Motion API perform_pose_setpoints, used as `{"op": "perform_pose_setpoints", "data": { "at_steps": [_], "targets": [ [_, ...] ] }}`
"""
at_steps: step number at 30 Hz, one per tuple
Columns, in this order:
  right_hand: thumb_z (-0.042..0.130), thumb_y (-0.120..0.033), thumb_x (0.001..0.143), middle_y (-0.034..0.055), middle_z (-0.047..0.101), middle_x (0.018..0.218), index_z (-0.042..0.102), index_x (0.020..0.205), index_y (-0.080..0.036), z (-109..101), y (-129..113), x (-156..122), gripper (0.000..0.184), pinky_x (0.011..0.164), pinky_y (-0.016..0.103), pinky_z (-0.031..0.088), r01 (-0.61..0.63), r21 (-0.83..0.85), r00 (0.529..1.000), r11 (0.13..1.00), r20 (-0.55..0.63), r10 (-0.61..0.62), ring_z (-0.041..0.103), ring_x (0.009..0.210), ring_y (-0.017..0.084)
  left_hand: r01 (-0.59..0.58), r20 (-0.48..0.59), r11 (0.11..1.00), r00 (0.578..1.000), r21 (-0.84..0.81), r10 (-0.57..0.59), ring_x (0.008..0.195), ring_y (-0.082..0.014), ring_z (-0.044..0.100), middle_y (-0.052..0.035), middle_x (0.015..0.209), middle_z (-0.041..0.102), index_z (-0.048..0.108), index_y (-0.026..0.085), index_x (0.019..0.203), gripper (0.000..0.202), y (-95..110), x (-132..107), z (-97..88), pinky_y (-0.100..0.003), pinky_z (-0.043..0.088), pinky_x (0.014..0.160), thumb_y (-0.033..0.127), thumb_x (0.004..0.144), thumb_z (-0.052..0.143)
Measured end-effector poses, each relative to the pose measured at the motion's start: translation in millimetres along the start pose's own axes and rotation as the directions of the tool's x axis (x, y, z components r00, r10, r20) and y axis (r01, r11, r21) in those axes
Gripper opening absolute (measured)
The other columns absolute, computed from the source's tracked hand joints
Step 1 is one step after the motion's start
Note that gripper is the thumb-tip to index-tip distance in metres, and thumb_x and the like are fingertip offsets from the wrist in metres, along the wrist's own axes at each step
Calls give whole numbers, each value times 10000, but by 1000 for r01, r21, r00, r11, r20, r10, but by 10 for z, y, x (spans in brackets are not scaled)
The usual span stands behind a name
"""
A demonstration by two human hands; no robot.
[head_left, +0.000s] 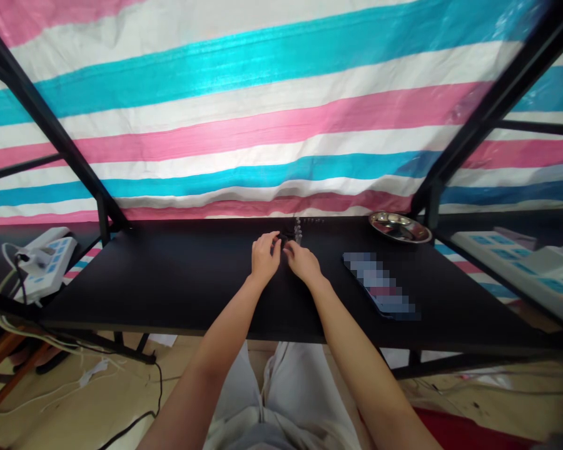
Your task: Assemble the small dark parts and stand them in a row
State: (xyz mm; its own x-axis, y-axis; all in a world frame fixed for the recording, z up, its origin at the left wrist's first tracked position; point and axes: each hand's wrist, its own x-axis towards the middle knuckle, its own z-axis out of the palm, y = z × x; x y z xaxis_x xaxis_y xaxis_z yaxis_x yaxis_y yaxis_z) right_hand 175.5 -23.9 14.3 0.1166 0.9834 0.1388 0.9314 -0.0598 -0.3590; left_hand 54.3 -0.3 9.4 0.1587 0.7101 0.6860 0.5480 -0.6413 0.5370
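Observation:
My left hand [264, 255] and my right hand [302, 260] rest close together on the black table [178, 281], near its far edge. Both have curled fingers that meet around a small dark object [284, 239], too small to name. Just beyond the fingertips lies a short row of small clear and dark beads [299, 229] along the back of the table. Both forearms reach forward over my lap in light trousers.
A shiny metal dish [400, 227] sits at the table's back right. A phone [380, 285] lies flat right of my right hand. Power strips [44, 261] with cables sit on the left, and a striped tarp [281, 106] hangs behind black frame bars.

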Motion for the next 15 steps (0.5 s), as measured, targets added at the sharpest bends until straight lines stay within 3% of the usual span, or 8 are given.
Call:
{"op": "perform_pose_setpoints", "data": {
  "at_steps": [4, 8, 15],
  "targets": [
    [359, -305, 892, 81, 662, 863, 539, 1051, -221, -8, -17, -7, 254, 605, 245, 370, 13, -4, 1000, 1000, 13, -13, 617, 743, 192, -56, 48, 998, 997, -15, 57, 862, -128, 562, -65, 991, 606, 490, 186, 1191, 336, 41, -7, -36, -286, 409, 815, 229, 883, 363],
    [362, -307, 890, 80, 663, 860, 544, 1045, -212, -37, -46, -23, 257, 601, 239, 363, 33, 23, 999, 999, -19, -32, 612, 720, 181, -63, 54, 998, 997, 2, 63, 962, -148, 546, -75, 1027, 592, 527, 198, 1166, 331, 55, -9, -41, -296, 413, 834, 236, 880, 364],
    [401, -318, 866, 62, 661, 861, 553, 1013, -198, -17, -31, -5, 243, 628, 242, 377, 90, 148, 987, 985, -142, -69, 608, 759, 184, -36, 9, 998, 999, -50, 37, 786, -116, 558, -69, 1012, 581, 550, 184, 1089, 276, 25, -4, -8, -299, 428, 819, 266, 872, 401]
  ]
}}
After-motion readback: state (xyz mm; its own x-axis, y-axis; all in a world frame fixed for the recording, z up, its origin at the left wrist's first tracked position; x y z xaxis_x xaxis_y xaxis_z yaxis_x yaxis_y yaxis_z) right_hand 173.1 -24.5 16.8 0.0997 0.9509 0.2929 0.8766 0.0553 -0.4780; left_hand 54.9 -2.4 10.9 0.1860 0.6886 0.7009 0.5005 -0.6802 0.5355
